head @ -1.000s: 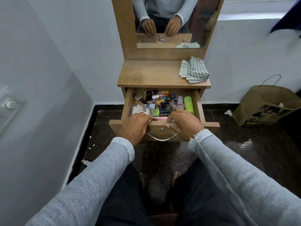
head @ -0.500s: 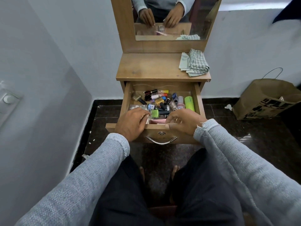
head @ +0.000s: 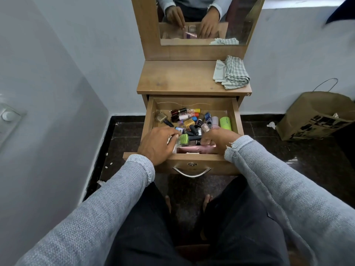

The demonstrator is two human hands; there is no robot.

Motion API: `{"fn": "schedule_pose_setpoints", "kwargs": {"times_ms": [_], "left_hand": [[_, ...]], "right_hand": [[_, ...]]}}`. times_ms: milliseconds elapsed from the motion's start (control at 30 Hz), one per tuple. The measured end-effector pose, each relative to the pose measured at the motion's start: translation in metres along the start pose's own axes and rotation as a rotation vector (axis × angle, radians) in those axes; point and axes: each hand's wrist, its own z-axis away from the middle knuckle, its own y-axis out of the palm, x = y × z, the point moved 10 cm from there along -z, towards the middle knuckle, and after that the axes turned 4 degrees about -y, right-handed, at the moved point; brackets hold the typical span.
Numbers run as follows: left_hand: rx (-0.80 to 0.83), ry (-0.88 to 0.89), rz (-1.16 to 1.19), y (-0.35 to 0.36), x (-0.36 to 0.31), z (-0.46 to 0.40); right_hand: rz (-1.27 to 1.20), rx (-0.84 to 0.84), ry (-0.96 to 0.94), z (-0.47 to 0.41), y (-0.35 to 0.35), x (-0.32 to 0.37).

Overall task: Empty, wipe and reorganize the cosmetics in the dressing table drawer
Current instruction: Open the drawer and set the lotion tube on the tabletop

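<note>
The bottles (head: 189, 121), jumbled in the open drawer (head: 235, 116) at frame centre, look small, light, glassy and slippery; best pinched by caps. The left hand (head: 156, 144) curls round items beside a green bottle (head: 182, 138); the right hand (head: 217, 140) grips a pink tube (head: 196, 149). A soft checked cloth (head: 233, 72) lies on the wooden top.

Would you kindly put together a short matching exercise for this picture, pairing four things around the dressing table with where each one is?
Things:
1. checked cloth
2. brown paper bag
3. light green tube
4. curved metal handle

Places:
A. on the floor, right of the dressing table
B. on the outside of the drawer front
C. folded on the tabletop, at its right end
D. inside the drawer, by its right wall

Pairs: 1-C, 2-A, 3-D, 4-B
</note>
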Motion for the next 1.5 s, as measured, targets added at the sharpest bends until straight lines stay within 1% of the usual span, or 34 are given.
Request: {"fn": "schedule_pose_setpoints", "kwargs": {"times_ms": [100,233,367,467,533,600,733,833,900,967,1067,1133,1167,1300,1433,1500], "left_hand": [[0.011,-0.003,-0.004,0.001,-0.001,-0.003],[0.033,-0.02,-0.002,0.004,0.002,-0.008],[0.049,-0.027,-0.024,0.001,0.005,-0.017],[0.019,-0.054,-0.033,-0.009,0.01,-0.027],[-0.023,-0.083,-0.013,-0.019,0.014,-0.035],[-0.053,-0.105,0.017,-0.027,0.018,-0.043],[-0.13,-0.173,0.14,-0.043,0.03,-0.06],[-0.199,-0.241,0.344,-0.053,0.045,-0.07],[-0.244,-0.298,0.525,-0.057,0.059,-0.076],[-0.255,-0.313,0.633,-0.058,0.068,-0.083],[-0.143,-0.243,0.648,-0.053,0.061,-0.099],[-0.079,-0.181,0.655,-0.053,0.048,-0.111],[-0.079,-0.172,0.657,-0.055,0.046,-0.119],[-0.183,-0.221,0.628,-0.07,0.057,-0.149],[-0.225,-0.225,0.564,-0.082,0.069,-0.175],[-0.249,-0.234,0.531,-0.091,0.075,-0.186]], "right_hand": [[0.056,0.033,-0.002,-0.004,0.003,0.0],[0.07,0.076,0.019,-0.011,0.01,-0.005],[0.127,0.098,-0.016,-0.014,0.008,0.0],[0.176,0.106,-0.038,-0.015,0.007,0.002],[0.119,0.094,-0.042,-0.015,-0.003,0.003],[0.023,0.027,-0.06,-0.012,-0.025,0.005],[-0.179,-0.234,-0.191,-0.007,-0.08,0.011],[-0.373,-0.376,-0.219,-0.014,-0.109,0.004],[-0.484,-0.452,-0.234,-0.02,-0.125,-0.002],[-0.592,-0.536,-0.246,-0.024,-0.141,-0.006],[-0.724,-0.673,-0.273,-0.032,-0.164,-0.007],[-0.812,-0.716,-0.296,-0.044,-0.176,-0.004],[-0.852,-0.729,-0.299,-0.051,-0.181,-0.004],[-0.952,-0.766,-0.311,-0.077,-0.198,0.002],[-0.989,-0.773,-0.318,-0.099,-0.21,0.008],[-0.986,-0.819,-0.297,-0.107,-0.214,0.005]]}}
